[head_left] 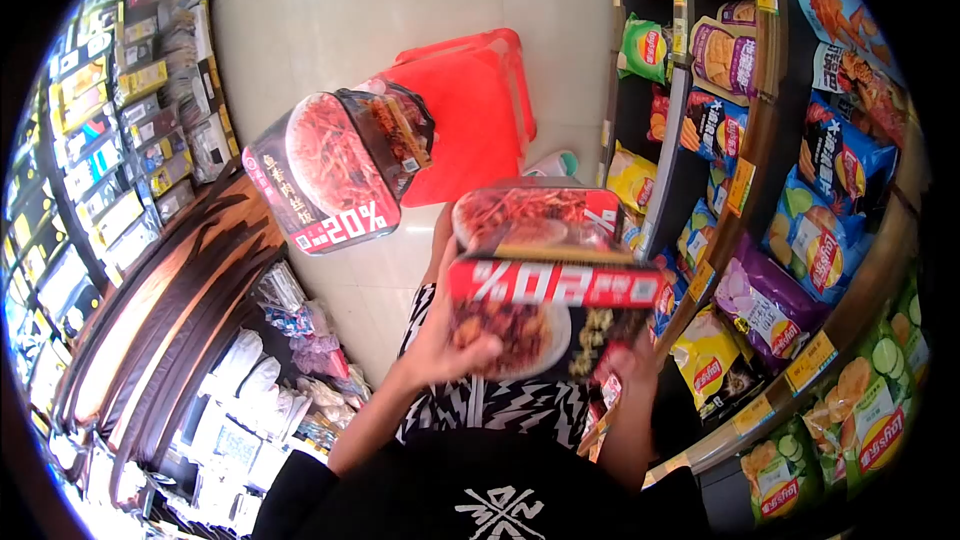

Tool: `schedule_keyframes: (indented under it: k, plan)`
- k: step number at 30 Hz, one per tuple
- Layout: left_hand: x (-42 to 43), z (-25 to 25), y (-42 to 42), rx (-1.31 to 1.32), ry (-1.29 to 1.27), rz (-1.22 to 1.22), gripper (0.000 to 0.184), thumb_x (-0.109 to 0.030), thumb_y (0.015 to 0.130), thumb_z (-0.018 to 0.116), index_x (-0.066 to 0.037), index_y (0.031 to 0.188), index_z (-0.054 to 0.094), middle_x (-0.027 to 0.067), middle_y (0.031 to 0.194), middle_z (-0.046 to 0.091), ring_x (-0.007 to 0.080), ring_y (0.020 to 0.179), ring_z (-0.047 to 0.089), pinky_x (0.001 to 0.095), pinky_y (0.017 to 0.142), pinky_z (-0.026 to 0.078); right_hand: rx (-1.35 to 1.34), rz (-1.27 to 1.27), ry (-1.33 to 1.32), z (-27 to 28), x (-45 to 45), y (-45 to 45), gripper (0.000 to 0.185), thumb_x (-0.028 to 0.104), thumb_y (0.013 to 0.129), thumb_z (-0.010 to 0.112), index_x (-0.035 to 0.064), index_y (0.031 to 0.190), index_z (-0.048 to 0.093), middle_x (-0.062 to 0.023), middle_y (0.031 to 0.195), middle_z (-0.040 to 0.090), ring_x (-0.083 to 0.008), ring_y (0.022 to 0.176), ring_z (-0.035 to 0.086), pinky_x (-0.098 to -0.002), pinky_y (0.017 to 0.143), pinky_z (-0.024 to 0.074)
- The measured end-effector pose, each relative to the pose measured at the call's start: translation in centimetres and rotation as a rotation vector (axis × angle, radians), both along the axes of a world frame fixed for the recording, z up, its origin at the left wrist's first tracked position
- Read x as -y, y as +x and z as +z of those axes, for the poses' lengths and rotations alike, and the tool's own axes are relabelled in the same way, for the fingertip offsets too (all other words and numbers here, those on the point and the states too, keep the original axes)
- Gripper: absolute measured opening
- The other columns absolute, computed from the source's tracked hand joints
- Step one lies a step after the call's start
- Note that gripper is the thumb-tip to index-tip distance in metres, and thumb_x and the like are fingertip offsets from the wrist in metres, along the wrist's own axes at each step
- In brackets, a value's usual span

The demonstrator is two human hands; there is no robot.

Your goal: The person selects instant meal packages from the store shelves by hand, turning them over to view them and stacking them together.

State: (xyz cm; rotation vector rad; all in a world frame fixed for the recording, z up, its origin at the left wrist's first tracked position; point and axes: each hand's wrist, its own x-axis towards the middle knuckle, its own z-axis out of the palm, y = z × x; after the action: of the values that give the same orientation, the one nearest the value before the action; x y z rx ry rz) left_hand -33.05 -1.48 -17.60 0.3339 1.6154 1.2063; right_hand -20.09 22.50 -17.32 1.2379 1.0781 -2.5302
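Observation:
In front of my body are two stacked boxed rice meals, a front box [545, 325] with a red band and a bowl of food printed on it, and a rear box [530, 212] behind it. My left hand [445, 345] grips the stack from the left, its thumb lying across the front box's face. On the right side, my right hand [632, 365] is closed round the lower corner, slightly blurred. Another boxed meal [325, 170] leans at the left edge of a red plastic stool [470, 120], beside some dark snack packets [400, 125].
Shelves of chip bags [765, 305] with yellow price tags curve along my right. At left stand a rack of small packaged goods [150, 100] and a brown wooden fixture [150, 310]. A white and green cup-like item [555, 164] lies on the tiled floor [350, 10].

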Motion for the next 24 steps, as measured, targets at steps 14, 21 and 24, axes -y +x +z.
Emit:
schedule_keyframes:
  k: [14,21,24]
  plan:
    - [-1.1,-18.3,-3.8,0.045,-0.089,0.191,0.054,-0.023,0.081,0.063,-0.001,0.128,0.046,0.019,0.146,0.021,0.0291,0.136,0.02,0.0362,0.108,0.018,-0.011,0.316,0.308,-23.2,5.9,2.3,0.065,0.03,0.07,0.075,0.0012,0.12,0.045,-0.0143,0.113,0.052,-0.0252,0.106,0.051,-0.0363,0.09,0.0404]
    - [-0.2,-17.5,-4.2,0.065,-0.158,0.218,0.056,-0.023,0.086,0.06,-0.002,0.134,0.039,0.0131,0.136,0.039,0.0209,0.122,0.04,0.0317,0.101,0.031,0.034,0.282,0.525,-19.0,6.2,-1.3,0.06,0.027,0.074,0.072,0.0009,0.121,0.045,-0.0125,0.113,0.053,-0.0217,0.106,0.051,-0.0333,0.091,0.0395]
    - [0.8,-16.1,-3.6,0.2,-0.278,0.307,0.054,-0.021,0.092,0.054,-0.003,0.138,0.032,0.0023,0.115,0.056,0.009,0.093,0.055,0.0233,0.082,0.044,0.06,0.265,0.556,-15.8,6.0,-3.8,0.058,0.024,0.077,0.07,0.0004,0.122,0.043,-0.0112,0.113,0.053,-0.019,0.105,0.051,-0.0313,0.091,0.0397]
